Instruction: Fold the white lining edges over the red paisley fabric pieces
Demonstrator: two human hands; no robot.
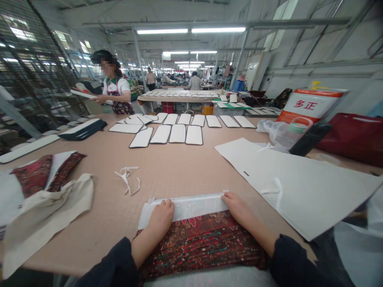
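A frosted plastic bag lies at the table's near edge, with a zip strip along its far side. Folded dark red floral fabric fills its near part; whether all of it is inside I cannot tell. My left hand has its fingers curled over the bag's top edge, left of the middle. At the right end of the strip, my right hand pinches the edge between thumb and fingers. White cloth ties lie beyond my left hand.
White dark-edged pads lie in rows farther back. Cream cloth and red floral pieces are at left. A large white board covers the right, near a black cylinder and red bag. A co-worker stands behind, holding a pad.
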